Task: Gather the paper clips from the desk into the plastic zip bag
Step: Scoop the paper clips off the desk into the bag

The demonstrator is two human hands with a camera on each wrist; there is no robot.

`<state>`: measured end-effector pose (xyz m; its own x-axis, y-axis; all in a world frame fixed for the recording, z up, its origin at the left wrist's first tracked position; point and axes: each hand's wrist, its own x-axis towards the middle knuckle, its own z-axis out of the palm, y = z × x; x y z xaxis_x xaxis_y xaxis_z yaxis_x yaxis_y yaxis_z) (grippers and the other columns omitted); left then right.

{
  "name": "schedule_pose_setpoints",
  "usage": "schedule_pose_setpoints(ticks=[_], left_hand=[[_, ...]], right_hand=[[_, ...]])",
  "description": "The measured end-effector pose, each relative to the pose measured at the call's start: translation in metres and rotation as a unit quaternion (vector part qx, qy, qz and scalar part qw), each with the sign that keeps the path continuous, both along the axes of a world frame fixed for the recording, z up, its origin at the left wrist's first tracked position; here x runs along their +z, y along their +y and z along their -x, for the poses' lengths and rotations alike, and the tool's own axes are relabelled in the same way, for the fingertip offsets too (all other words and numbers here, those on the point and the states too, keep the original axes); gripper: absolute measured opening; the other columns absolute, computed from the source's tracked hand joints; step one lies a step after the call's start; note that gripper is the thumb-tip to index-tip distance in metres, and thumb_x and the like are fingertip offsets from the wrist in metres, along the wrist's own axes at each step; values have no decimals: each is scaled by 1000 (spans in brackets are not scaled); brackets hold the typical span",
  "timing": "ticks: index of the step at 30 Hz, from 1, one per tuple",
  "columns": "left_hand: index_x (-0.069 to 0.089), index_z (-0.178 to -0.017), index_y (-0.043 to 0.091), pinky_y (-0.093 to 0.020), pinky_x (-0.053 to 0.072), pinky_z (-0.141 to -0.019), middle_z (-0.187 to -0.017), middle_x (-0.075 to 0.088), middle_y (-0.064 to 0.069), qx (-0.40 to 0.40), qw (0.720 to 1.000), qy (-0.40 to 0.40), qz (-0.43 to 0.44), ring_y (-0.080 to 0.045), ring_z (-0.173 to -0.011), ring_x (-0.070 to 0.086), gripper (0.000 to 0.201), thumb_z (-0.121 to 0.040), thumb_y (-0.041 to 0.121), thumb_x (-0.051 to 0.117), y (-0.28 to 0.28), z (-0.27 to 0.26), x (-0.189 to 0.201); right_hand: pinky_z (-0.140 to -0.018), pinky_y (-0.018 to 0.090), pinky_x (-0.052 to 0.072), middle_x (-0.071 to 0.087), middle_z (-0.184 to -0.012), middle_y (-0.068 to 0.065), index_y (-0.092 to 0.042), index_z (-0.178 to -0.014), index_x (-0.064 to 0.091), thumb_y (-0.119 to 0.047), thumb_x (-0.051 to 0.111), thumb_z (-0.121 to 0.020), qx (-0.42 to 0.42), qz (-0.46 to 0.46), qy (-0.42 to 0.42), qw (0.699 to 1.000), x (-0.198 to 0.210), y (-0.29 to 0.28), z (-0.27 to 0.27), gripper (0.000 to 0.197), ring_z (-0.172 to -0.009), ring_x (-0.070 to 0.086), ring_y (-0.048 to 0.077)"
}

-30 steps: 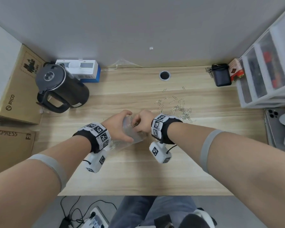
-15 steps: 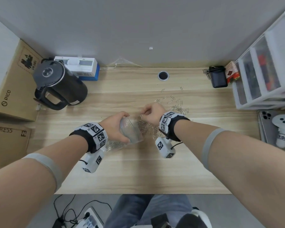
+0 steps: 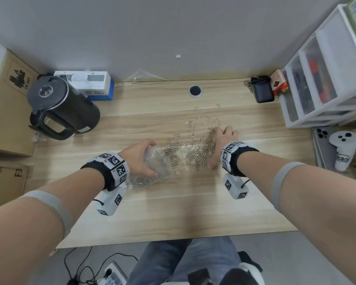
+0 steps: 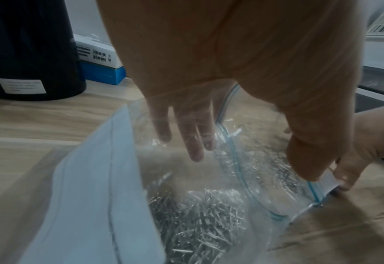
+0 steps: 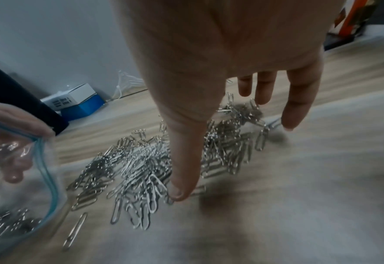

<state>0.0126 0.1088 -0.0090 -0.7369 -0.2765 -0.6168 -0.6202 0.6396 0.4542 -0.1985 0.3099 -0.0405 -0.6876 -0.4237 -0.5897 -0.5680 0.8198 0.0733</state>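
Observation:
A clear plastic zip bag (image 3: 157,163) with a blue zip strip lies on the wooden desk (image 3: 173,206), its mouth facing right. My left hand (image 3: 137,159) grips the mouth and holds it wide, fingers (image 4: 193,142) behind the film and thumb on the rim. Several silver clips (image 4: 197,223) sit inside the bag. A loose pile of paper clips (image 3: 190,152) spreads just right of the mouth, with a few strays farther back. My right hand (image 3: 224,138) is flat over the pile's right side, fingers (image 5: 295,100) spread straight and the thumb (image 5: 182,171) resting among the clips.
A black kettle (image 3: 60,108) and a white-and-blue box (image 3: 93,83) stand at the back left. Cardboard boxes (image 3: 6,103) flank the left edge. A black case (image 3: 262,90) and plastic drawers (image 3: 327,79) are back right; a phone and white controller (image 3: 343,149) lie right.
My right hand left the bag's mouth and moved right and back onto the pile, its fingers now spread. The left hand still holds the bag, now tipped toward the clips.

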Motion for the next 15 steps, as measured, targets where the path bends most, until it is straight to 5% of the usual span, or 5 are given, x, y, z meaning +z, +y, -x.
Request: schedule_pose_setpoints(ticks=[4, 12, 15], left_hand=[[34, -145, 26, -28, 50, -87, -120, 55, 8, -9, 1000, -2, 2, -14, -101, 58, 111, -51, 50, 88, 0, -3, -4], [35, -144, 27, -29, 53, -86, -114, 59, 8, -7, 1000, 2, -1, -14, -98, 62, 109, -50, 48, 87, 0, -6, -5], [35, -144, 26, -26, 53, -82, -110, 59, 10, -2, 1000, 4, -7, -11, -94, 63, 109, -51, 46, 88, 0, -7, -3]], right_hand=[[-97, 48, 47, 32, -132, 13, -20, -131, 34, -44, 98, -34, -16, 56, -39, 998, -16, 3, -14, 119, -124, 34, 34], [-104, 42, 45, 35, -132, 8, -26, -142, 43, -19, 88, -61, -35, 206, -122, 970, -23, -12, -37, 94, -127, 36, 29], [-106, 43, 42, 34, -137, 7, -27, -149, 32, -32, 87, -61, -4, 209, -140, 968, -19, -16, -43, 103, -131, 32, 28]])
